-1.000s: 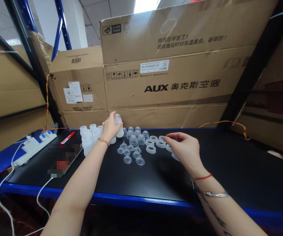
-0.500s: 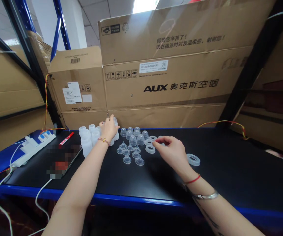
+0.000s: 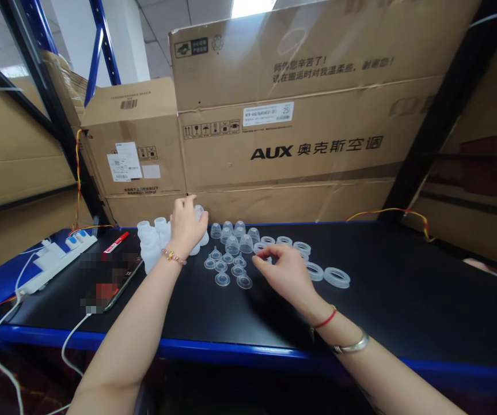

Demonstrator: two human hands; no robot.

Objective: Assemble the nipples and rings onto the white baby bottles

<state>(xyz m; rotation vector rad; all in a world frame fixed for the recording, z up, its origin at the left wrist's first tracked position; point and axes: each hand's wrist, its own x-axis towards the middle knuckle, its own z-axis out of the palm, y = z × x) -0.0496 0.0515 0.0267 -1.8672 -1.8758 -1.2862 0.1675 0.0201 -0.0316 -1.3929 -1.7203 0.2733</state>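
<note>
Black shelf (image 3: 403, 300): left hand (image 3: 188, 227) half hides a bottle (image 3: 199, 214).

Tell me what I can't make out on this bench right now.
- Head view: the translucent white plastic bottle is mostly covered by the left hand.
- Head view: the right hand curls over whatever its fingers pinch; nothing identifiable.
- Head view: the flat dark phone-like slab is blurred out.
- Head view: the white printed carton label is too small to read.
</note>
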